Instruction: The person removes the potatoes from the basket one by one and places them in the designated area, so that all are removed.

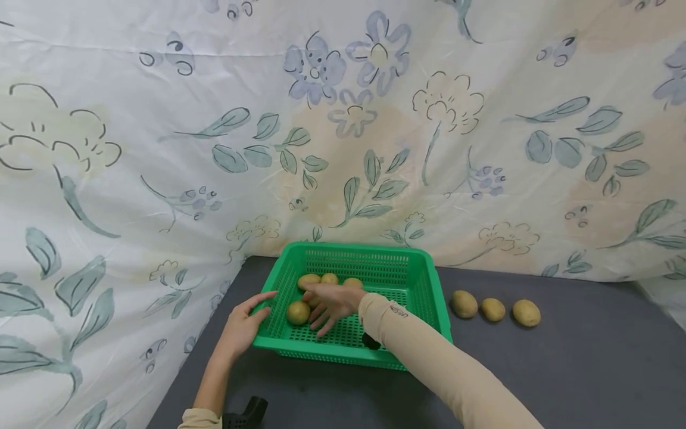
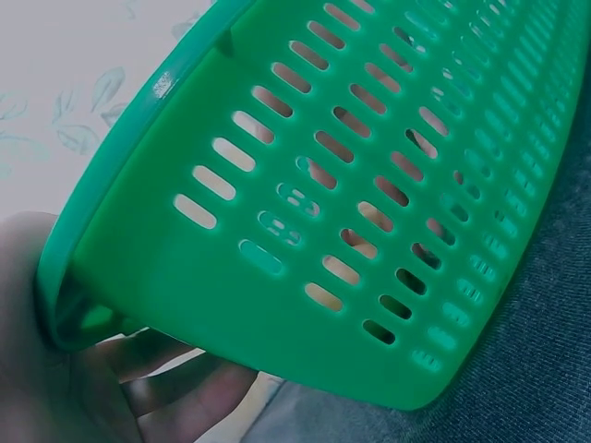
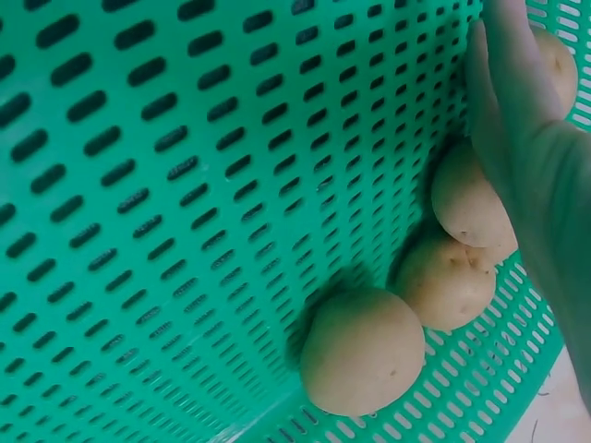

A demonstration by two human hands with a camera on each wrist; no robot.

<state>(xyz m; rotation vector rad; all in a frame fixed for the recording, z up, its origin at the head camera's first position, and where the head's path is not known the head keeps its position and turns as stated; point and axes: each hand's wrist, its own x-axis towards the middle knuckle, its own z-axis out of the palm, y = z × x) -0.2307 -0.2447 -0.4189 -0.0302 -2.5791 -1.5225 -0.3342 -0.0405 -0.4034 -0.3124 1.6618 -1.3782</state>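
A green plastic basket (image 1: 343,353) with slotted walls stands on the dark table. The left hand (image 1: 242,326) grips its left rim, and in the left wrist view the fingers (image 2: 199,392) curl beneath that rim. Inside the basket, the right hand (image 1: 336,300) reaches over the potatoes with its fingers spread and nothing held. One potato (image 1: 298,313) lies just left of those fingers, and several more lie by the back left, partly covered by the hand. In the right wrist view, a potato (image 3: 362,351) rests apart from the hand on the slotted floor.
Three potatoes, among them a middle one (image 1: 492,310), lie in a row on the table (image 1: 584,357) right of the basket. A floral cloth (image 1: 343,131) hangs behind and at the left. Some black object (image 1: 249,412) sits near the left forearm.
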